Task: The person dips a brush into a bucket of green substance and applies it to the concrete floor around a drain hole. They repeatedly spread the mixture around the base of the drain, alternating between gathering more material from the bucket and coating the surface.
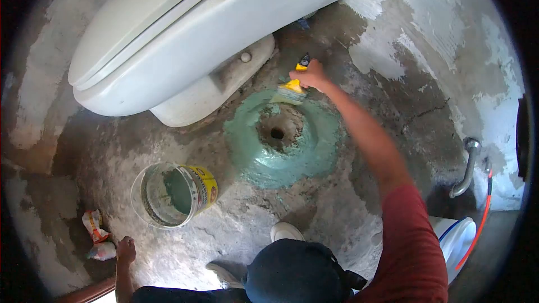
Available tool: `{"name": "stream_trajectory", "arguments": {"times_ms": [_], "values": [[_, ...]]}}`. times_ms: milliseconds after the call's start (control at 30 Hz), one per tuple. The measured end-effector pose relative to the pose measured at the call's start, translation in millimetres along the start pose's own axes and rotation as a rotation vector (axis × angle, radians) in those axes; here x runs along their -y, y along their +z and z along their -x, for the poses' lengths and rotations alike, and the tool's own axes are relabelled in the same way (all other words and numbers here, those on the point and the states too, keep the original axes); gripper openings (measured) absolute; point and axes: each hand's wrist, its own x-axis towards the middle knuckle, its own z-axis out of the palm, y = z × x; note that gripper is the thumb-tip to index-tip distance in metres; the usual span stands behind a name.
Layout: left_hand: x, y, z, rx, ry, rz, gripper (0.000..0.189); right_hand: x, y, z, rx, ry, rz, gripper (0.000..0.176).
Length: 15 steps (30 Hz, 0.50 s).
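My right hand [310, 76] is closed around the yellow handle of a paintbrush [293, 86]. Its pale bristles touch the upper edge of a wet green-coated ring [264, 154] on the floor. Within this ring a rough hollow surrounds a dark drain hole [277, 133]. At the lower left, my left hand [126, 250] hangs with its fingers curled in and nothing visible in them, beside some crumpled packets [96, 227]. Between the left hand and the ring stands a clear-rimmed bucket [205, 186] with a yellow label and green coating inside.
A white toilet [185, 39] lies tilted close behind the ring. On the right are a bent metal pipe [465, 168], a red hose [482, 213] and a white bucket [459, 244]. A dark cap [297, 272] and pale shoes [285, 231] show at the bottom.
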Motion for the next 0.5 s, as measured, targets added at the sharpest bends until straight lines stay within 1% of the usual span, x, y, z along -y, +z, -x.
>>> {"name": "stream_trajectory", "arguments": {"times_ms": [33,100,133,233,267,333,367,400,433,500], "values": [[-1.2,0.5,-0.1,-0.024,0.02,0.005,0.02,3.0,-7.6,1.5,-0.012,-0.023,0.018,0.04],[-1.6,-0.2,0.8,0.027,-0.034,-0.017,0.019,9.2,-23.0,5.0,-0.041,-0.063,0.051,0.039],[-2.6,-1.2,1.1,0.053,-0.059,-0.029,0.018,20.9,-29.6,15.7,-0.06,-0.061,-0.016,0.037],[-4.1,-6.8,4.9,0.047,-0.061,-0.002,0.018,18.0,-20.6,12.4,0.019,-0.108,-0.322,0.034],[-2.2,-6.4,4.1,0.032,-0.031,-0.001,0.018,16.3,-15.3,11.6,0.039,-0.094,-0.371,0.034],[0.7,-6.0,2.5,-0.001,0.021,0.007,0.018,8.6,-15.6,21.0,0.032,-0.078,-0.208,0.036],[2.0,-4.5,3.3,0.009,-0.003,0.016,0.017,3.9,-18.2,26.1,0.03,-0.07,-0.125,0.036],[0.1,-4.8,3.7,0.018,-0.026,0.025,0.017,-2.2,-21.6,27.8,0.013,0.047,-0.151,0.038],[-0.6,-4.4,4.8,0.027,-0.048,0.034,0.016,-5.1,-28.1,28.7,0.009,0.051,-0.103,0.038],[4.5,0.2,10.0,-0.039,-0.006,0.005,0.016,-11.4,-39.8,30.5,-0.004,0.065,-0.01,0.036]]}}
